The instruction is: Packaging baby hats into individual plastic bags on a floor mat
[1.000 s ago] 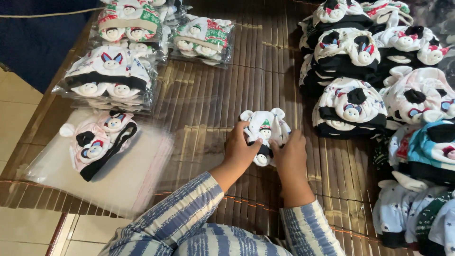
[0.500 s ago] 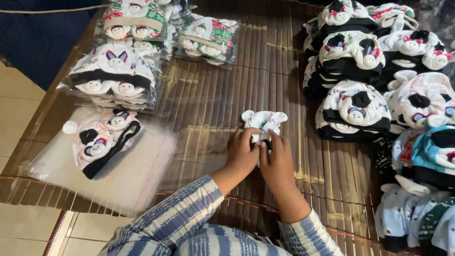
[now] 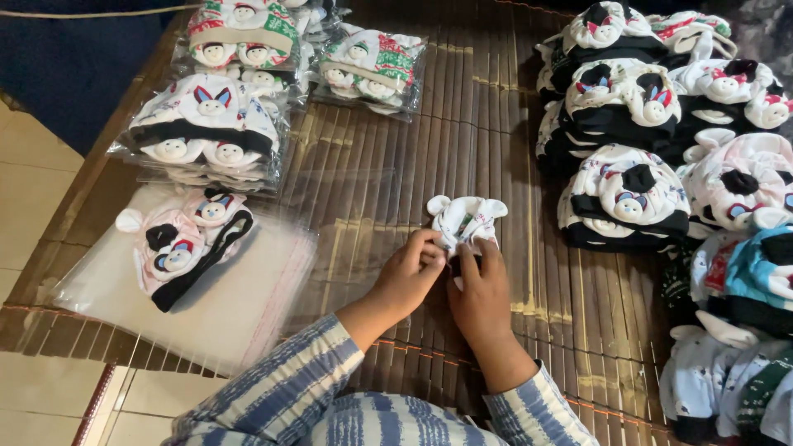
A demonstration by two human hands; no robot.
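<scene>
A slatted bamboo surface (image 3: 462, 116) carries everything. Right of the hands, loose stacks of baby hats (image 3: 661, 149) — black-and-white, with small animal faces — pile high. Up and to the left lie bagged hat bundles (image 3: 211, 124); nearer on that side, a pink hat (image 3: 186, 244) rests on clear plastic bags (image 3: 223, 306). The left hand (image 3: 409, 277) and right hand (image 3: 481, 289) sit side by side, fingers pinching a small white eared hat (image 3: 464, 219) just beyond them, on the slats.
</scene>
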